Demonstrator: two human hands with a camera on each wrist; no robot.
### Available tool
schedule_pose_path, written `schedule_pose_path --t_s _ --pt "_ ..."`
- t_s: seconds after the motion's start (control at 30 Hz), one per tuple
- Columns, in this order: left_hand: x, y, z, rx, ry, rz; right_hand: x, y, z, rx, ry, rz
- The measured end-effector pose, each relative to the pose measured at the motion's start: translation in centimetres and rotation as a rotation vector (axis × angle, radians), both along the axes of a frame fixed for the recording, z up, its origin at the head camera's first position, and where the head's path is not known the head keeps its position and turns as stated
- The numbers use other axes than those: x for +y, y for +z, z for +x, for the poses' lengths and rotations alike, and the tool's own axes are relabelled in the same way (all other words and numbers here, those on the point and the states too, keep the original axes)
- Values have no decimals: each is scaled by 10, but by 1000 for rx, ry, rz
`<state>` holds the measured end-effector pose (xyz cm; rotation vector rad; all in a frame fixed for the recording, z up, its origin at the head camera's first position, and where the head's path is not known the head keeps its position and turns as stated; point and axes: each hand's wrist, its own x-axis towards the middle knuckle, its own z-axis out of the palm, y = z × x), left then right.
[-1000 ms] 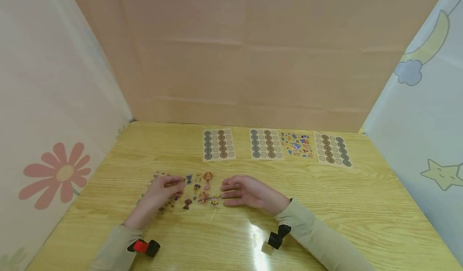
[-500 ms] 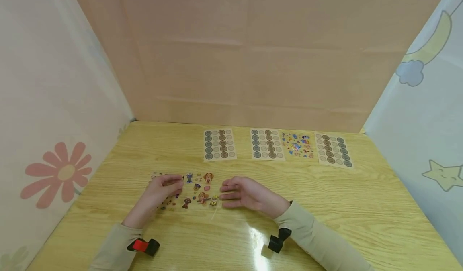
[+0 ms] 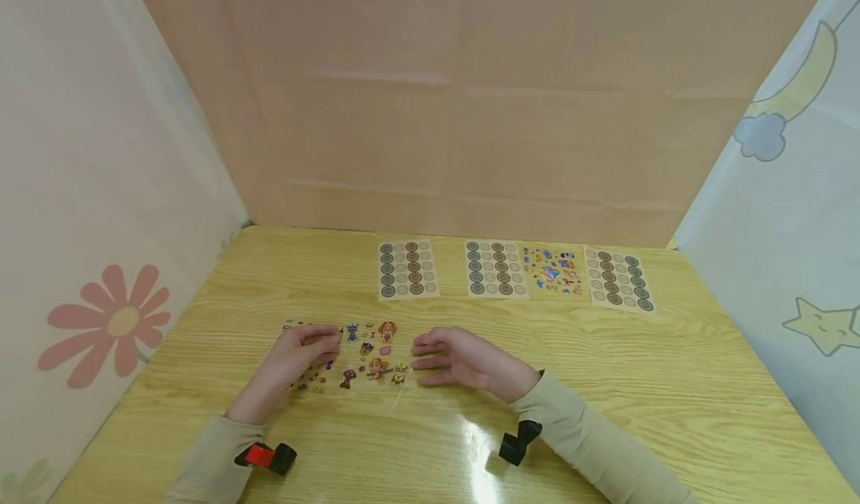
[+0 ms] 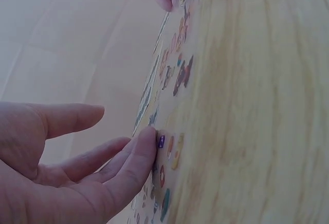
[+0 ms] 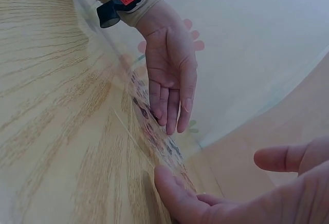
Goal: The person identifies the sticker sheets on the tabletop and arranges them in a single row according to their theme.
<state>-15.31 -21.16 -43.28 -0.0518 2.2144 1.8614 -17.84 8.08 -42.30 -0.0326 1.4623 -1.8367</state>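
A clear sticker sheet with small cartoon puppies lies on the table in front of the person. Over its left part rests the left hand, fingers extended, fingertips on the sheet; it covers some of the stickers. In the left wrist view the thumb stands well apart from the fingers, and the sticker sheet runs beneath them. The right hand is at the sheet's right edge, its fingers spread and nearly straight. From the right wrist view, the right fingertips are by the sheet's near end.
Along the back of the table lie a sheet of printed circles, a second circle sheet, a colourful sticker sheet and a third circle sheet. A backdrop rises behind the wooden table.
Both hands stay almost where they were. The sticker sheet shifts very slightly between them, its right end nearer the right fingertips now.
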Motion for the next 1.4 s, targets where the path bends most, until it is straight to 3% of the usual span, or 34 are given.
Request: schedule_pose_path --t_s 1.07,1.4 --pt "0 1 0 11 19 70 3 6 -1 67 60 69" --pt "29 16 -4 9 -47 89 12 13 -1 93 67 9"
